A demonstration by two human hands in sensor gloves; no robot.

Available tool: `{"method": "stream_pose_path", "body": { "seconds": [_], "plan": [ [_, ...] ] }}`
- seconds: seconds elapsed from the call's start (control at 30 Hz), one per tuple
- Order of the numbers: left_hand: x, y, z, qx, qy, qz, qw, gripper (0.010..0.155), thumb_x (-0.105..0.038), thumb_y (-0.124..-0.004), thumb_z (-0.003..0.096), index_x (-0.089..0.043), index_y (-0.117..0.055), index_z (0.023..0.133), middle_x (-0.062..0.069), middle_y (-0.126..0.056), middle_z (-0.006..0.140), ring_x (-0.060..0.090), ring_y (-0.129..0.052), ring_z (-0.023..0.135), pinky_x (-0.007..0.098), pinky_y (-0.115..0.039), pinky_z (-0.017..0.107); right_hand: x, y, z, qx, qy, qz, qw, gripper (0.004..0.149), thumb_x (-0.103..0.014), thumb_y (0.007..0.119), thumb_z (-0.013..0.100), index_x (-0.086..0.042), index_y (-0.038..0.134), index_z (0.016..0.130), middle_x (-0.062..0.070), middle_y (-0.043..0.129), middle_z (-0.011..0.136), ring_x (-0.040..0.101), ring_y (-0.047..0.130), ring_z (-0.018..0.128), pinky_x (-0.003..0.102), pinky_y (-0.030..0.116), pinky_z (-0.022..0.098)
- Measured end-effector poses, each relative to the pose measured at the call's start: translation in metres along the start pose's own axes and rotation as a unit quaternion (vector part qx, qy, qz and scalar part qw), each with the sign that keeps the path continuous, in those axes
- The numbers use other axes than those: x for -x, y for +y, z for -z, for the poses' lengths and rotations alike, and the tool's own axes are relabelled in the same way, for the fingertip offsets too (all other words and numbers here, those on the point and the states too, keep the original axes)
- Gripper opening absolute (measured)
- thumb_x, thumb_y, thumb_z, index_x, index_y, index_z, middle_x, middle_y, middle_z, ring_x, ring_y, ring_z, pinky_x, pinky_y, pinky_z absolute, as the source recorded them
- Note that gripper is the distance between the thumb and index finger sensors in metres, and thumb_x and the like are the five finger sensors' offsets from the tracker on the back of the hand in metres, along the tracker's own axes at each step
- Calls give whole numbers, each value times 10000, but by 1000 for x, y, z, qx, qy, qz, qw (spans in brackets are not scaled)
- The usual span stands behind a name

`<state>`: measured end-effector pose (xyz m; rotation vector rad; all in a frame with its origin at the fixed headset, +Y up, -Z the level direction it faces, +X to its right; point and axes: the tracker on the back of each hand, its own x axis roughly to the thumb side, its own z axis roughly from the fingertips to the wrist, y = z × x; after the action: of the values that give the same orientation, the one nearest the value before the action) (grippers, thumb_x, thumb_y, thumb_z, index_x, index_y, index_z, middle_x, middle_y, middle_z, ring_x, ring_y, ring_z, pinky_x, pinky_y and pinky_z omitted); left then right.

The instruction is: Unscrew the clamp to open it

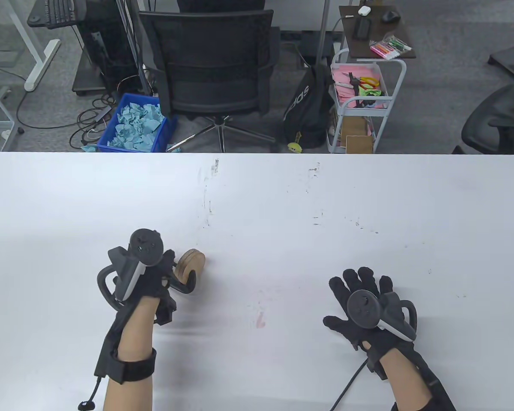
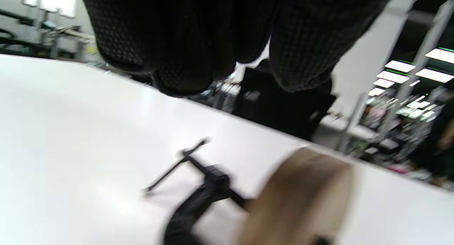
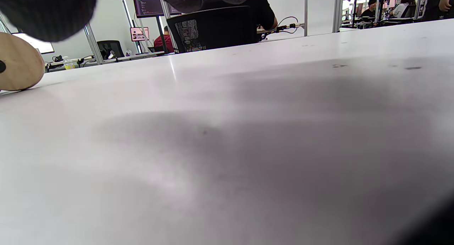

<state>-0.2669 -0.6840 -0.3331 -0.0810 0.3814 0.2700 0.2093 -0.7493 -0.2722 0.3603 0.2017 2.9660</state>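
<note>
At the left of the white table [image 1: 68, 205], our left hand [image 1: 143, 278] hovered over the black clamp [image 1: 184, 286], which lay near the table's front edge with a round wooden block [image 1: 191, 261] gripped in it. In the left wrist view the clamp's screw and its thin crossbar handle [image 2: 175, 165] pointed away from the block, with the gloved fingers [image 2: 170, 53] above them and apart from the metal; whether the hand touched the frame elsewhere we could not tell, and the view was blurred. Well apart, at the right, our right hand [image 1: 364, 304] rested flat on the table with its fingers spread, holding nothing; its wrist view showed only bare tabletop and the block's edge at far left. We judged the unscrewing not yet begun. To do it well, one hand should steady the frame or the block while the other pinches the crossbar and turns it until the screw pad backs off the wood.
</note>
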Motion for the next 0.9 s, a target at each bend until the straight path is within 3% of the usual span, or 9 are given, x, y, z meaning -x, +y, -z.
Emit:
{"method": "stream_pose_path", "body": {
  "seconds": [0.1, 0.3, 0.47, 0.53, 0.63, 0.73, 0.9],
  "plan": [
    [19, -18, 18, 47, 48, 9, 998, 508, -439, -922, 422, -233, -830, 877, 63, -946, 763, 208, -1030, 527, 344, -877, 426, 1, 3, 1, -9, 3, -7, 1000, 866, -720, 685, 359, -344, 360, 1069, 19, 253, 1119, 418, 165, 1070, 699, 115, 679],
    [24, -48, 34, 117, 64, -16, 991, 656, -545, -909, 370, -189, -829, 914, 66, -939, 736, 197, -998, 512, 343, -856, 435, 1, 3, 1, -10, 5, -6, 1000, 865, -719, 686, 358, -343, 364, 1068, 20, 256, 1118, 418, 171, 1070, 698, 118, 680],
    [17, -62, 33, 109, 65, -3, 992, 594, -494, -919, 378, -246, -826, 909, 72, -864, 799, 203, -940, 576, 357, -821, 496, 1, 4, 2, -18, 6, -8, 1000, 864, -719, 685, 360, -344, 362, 1068, 20, 258, 1118, 420, 173, 1069, 698, 120, 679],
    [16, -66, 35, 110, 54, -30, 992, 504, -407, -927, 398, -284, -856, 881, 97, -827, 838, 242, -909, 618, 391, -796, 536, 1, 5, 2, -19, 6, -9, 1000, 864, -719, 683, 360, -343, 362, 1068, 21, 259, 1118, 419, 173, 1070, 698, 120, 680],
    [16, -68, 34, 107, 45, -48, 992, 493, -355, -944, 390, -339, -843, 872, 140, -759, 918, 277, -890, 666, 421, -774, 595, 1, 5, 2, -22, 6, -10, 1000, 863, -719, 682, 360, -344, 361, 1068, 21, 259, 1118, 419, 175, 1070, 698, 121, 680],
    [11, -58, 30, 84, 19, -32, 996, 507, -388, -952, 379, -393, -813, 866, 118, -801, 948, 248, -1017, 663, 355, -882, 549, 1, 4, 2, -22, 5, -8, 1000, 863, -719, 681, 360, -343, 361, 1068, 21, 258, 1118, 419, 176, 1069, 698, 123, 680],
    [-3, -53, 21, 93, -41, -24, 994, 520, -395, -985, 348, -359, -855, 850, 135, -786, 921, 342, -1003, 757, 405, -894, 535, 1, 5, 2, -22, 5, -6, 1000, 863, -719, 679, 360, -343, 360, 1068, 23, 259, 1117, 420, 178, 1069, 697, 126, 681]
  ]
}}
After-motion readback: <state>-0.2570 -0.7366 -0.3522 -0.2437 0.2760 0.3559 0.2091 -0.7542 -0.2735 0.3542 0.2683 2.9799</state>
